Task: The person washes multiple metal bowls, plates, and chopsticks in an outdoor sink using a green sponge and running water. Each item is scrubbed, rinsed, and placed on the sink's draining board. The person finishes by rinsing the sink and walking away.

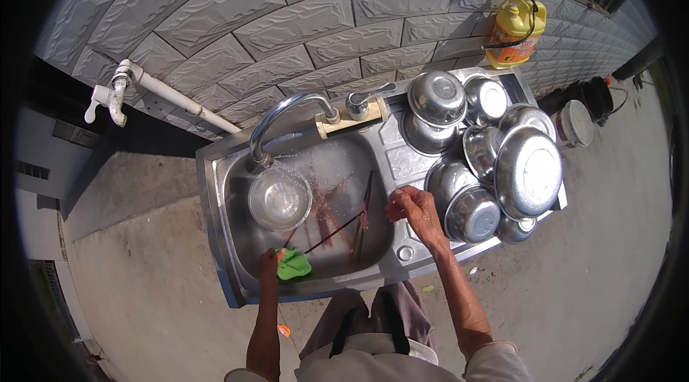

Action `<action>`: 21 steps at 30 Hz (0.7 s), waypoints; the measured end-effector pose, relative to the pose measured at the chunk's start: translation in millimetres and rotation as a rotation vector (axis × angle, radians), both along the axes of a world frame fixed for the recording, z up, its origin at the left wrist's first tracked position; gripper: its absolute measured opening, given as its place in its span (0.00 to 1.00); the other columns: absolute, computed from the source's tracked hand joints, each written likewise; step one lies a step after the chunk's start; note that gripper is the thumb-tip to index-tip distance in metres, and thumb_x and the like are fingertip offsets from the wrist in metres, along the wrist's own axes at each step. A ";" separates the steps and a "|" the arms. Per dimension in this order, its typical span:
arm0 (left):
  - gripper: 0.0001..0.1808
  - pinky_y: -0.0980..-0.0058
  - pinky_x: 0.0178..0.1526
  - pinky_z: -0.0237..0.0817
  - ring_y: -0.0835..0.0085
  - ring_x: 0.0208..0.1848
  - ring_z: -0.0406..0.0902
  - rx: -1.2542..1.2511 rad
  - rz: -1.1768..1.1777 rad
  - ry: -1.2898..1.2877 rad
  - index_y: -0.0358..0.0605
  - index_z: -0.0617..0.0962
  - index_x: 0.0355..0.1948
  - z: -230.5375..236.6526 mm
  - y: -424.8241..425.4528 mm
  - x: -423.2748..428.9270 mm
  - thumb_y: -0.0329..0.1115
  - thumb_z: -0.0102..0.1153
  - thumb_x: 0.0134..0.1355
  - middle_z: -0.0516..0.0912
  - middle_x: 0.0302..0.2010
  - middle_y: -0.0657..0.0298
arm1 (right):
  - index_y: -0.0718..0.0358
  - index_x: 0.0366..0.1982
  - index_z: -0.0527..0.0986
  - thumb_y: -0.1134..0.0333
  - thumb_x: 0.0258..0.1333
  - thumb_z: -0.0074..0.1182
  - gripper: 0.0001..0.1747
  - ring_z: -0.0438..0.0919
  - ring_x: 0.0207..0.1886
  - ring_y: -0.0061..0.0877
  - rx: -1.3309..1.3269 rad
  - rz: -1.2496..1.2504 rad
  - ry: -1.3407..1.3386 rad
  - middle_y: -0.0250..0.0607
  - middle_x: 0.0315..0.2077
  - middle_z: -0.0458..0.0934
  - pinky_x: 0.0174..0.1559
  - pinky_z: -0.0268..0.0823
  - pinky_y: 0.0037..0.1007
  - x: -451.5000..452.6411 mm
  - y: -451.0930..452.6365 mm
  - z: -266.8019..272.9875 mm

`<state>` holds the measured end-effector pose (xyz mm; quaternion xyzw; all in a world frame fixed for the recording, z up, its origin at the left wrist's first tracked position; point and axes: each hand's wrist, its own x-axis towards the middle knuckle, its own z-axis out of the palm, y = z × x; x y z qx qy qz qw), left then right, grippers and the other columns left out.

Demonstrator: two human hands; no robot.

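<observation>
My left hand (271,260) grips a bright green cloth (294,266) at the near-left rim of the stainless steel sink (237,253). From the cloth a thin dark stick (335,233), like a chopstick, slants up and right over the water. Several reddish-brown sticks (324,220) lie in the sink, blurred by the water. A metal bowl (280,199) with water in it sits under the curved faucet (264,129). Above the sink's right edge, beside the drainboard, is my right hand (414,211), wet and with bent fingers. Its fingertips are partly hidden, and no object shows in it.
Several upturned metal bowls (527,172) are piled on the drainboard (401,167). A faucet lever (371,94) stands behind the sink. A yellow jug (518,27) hangs on the tiled wall. A white tap (110,97) juts out at left. Buckets (576,124) stand on the ground at right.
</observation>
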<state>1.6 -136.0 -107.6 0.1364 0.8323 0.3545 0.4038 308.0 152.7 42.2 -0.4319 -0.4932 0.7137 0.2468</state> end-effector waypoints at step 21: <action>0.27 0.62 0.36 0.69 0.50 0.38 0.76 0.350 0.223 -0.345 0.43 0.70 0.54 -147.6 195.2 -106.7 0.33 0.55 0.51 0.76 0.45 0.46 | 0.60 0.54 0.67 0.58 0.58 0.49 0.24 0.75 0.35 0.31 -0.217 0.002 -0.154 0.43 0.33 0.78 0.40 0.68 0.31 -330.4 -29.5 -306.6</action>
